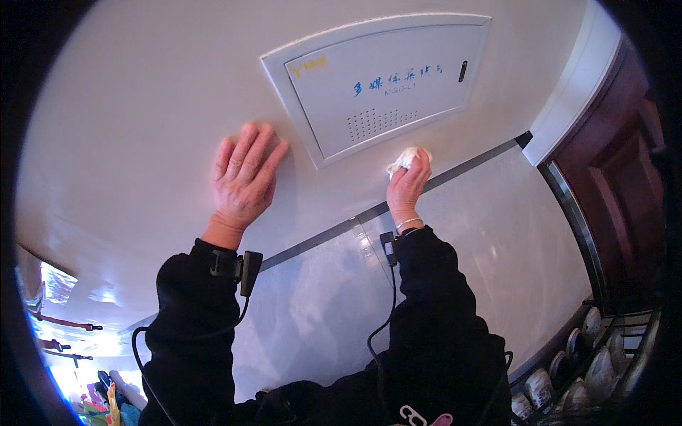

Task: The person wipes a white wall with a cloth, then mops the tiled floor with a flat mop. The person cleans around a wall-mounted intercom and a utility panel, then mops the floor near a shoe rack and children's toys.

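My left hand (245, 173) rests with its fingers spread on the white wall (160, 117), left of a metal wall panel. Between the fingers of my right hand (409, 186) is a crumpled white cloth (405, 160), pressed to the wall just below the panel's frame. The white panel door (383, 96) is closed and bears blue writing, a yellow mark, vent holes and a small dark latch (463, 71). Both wrists carry small black devices with cables, and a bracelet circles my right wrist.
A dark baseboard strip (314, 240) runs between wall and glossy tile floor (309, 319). On the right stands a dark red wooden door (613, 175) with a white frame. Several shoes (599, 373) sit on a rack at lower right. Straps (69, 324) and colourful items (112, 404) are at lower left.
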{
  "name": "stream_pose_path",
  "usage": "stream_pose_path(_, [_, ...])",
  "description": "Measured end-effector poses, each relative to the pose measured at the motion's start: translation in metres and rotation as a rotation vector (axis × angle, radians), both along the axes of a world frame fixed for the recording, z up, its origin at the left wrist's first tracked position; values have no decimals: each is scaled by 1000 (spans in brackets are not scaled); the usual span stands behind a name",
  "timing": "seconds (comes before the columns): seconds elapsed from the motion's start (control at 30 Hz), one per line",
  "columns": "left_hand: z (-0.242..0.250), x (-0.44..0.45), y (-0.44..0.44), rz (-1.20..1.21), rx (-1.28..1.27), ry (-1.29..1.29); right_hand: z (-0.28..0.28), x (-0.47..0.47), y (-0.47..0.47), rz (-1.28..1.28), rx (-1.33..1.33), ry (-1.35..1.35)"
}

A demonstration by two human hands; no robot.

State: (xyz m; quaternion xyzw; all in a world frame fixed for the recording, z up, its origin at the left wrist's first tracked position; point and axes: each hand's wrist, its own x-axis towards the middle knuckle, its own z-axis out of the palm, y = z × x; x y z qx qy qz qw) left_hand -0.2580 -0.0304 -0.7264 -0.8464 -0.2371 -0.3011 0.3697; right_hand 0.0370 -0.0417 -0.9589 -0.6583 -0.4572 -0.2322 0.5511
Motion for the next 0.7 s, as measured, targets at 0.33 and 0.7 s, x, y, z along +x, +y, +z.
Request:
stream_pose_path(0.33, [-100, 66, -23, -342, -510, 381, -39, -167, -4, 659, 179, 1250])
stream_pose_path(0.7, [-112, 151, 10, -412, -547, 548, -64, 101, 44, -270, 73, 973])
